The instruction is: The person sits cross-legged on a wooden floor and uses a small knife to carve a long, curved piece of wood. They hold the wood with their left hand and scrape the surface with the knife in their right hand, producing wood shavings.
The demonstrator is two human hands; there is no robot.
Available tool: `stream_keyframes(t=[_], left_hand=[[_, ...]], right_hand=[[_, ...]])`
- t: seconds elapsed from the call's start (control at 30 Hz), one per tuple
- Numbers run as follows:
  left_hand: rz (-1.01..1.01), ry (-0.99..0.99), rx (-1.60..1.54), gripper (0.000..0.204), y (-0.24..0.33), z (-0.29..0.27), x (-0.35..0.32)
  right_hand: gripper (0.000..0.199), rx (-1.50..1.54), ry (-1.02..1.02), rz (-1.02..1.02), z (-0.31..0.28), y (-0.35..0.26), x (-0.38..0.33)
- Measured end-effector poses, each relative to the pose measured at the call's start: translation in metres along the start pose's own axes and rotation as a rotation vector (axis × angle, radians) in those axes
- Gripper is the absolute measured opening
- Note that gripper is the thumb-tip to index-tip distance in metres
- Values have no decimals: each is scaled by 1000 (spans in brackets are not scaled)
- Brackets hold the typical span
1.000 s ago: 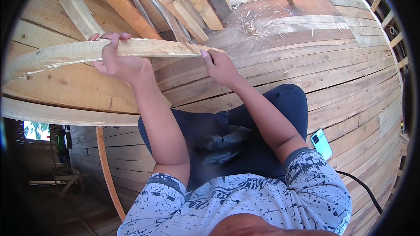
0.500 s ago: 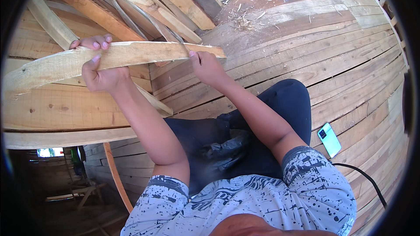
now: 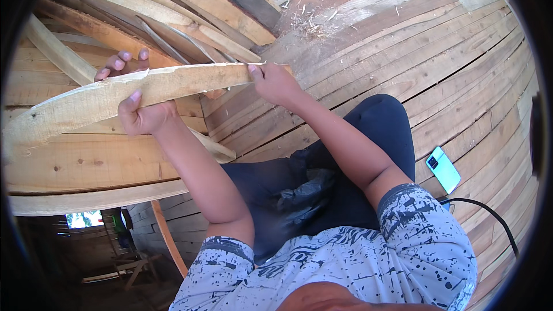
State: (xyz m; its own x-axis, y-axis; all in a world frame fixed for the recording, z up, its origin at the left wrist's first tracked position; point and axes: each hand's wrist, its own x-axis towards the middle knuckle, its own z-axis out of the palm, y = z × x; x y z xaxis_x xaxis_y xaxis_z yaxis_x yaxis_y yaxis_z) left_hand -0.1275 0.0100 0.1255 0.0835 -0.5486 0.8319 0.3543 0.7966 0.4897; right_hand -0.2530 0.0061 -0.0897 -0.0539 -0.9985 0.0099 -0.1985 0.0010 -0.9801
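Wood filled the upper half of the view. A long, pale wooden slat [image 3: 144, 89] with a rough, split upper edge lay across the picture from nine o'clock toward the centre, lifted clear of the timber stack [image 3: 115, 29] behind it. The left hand [image 3: 135, 112] was wrapped around the slat near its middle, thumb on the near face and fingers curled over the far edge, its grip clamped on the wood. The right hand [image 3: 276, 83] pinched the slat's end at about twelve o'clock, fingers closed on it as well.

Judged from this, the slat was raised and steadied in both hands, yet no tool showed and nothing was fitted to it; any trimming or placing looked not yet done. Pale shavings [image 3: 314, 20] lay scattered on the plank floor [image 3: 449, 57] at one o'clock, suggesting some cutting had been finished. A turquoise phone [image 3: 443, 169] lay on the floor at three o'clock, a black cable [image 3: 489, 210] just below it.
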Motion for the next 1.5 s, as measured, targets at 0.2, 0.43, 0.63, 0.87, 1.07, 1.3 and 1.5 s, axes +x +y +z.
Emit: stream_keyframes(t=[0.2, 0.43, 0.63, 0.87, 1.07, 1.3, 1.5], left_hand=[[-98, -101, 67, 60, 1, -5, 5], [-49, -183, -69, 54, -3, -5, -4], [-41, -172, -58, 52, 7, -17, -10], [-84, -170, -111, 51, 4, -23, -9], [-84, -151, -98, 51, 13, -28, -13], [-79, -129, -123, 50, 11, -24, -16], [-63, -106, -118, 50, 16, -32, -20]], right_hand=[[54, 39, 31, 83, 7, 35, 16], [53, 37, 45, 104, 0, 44, 16], [52, -85, 3, 6, -10, 27, 5], [48, -143, 30, 31, 5, 63, 20], [40, -209, -64, 6, -3, 45, 10], [34, -12, -201, 94, -18, 64, 28], [29, -198, -120, 106, -17, 44, 20]])
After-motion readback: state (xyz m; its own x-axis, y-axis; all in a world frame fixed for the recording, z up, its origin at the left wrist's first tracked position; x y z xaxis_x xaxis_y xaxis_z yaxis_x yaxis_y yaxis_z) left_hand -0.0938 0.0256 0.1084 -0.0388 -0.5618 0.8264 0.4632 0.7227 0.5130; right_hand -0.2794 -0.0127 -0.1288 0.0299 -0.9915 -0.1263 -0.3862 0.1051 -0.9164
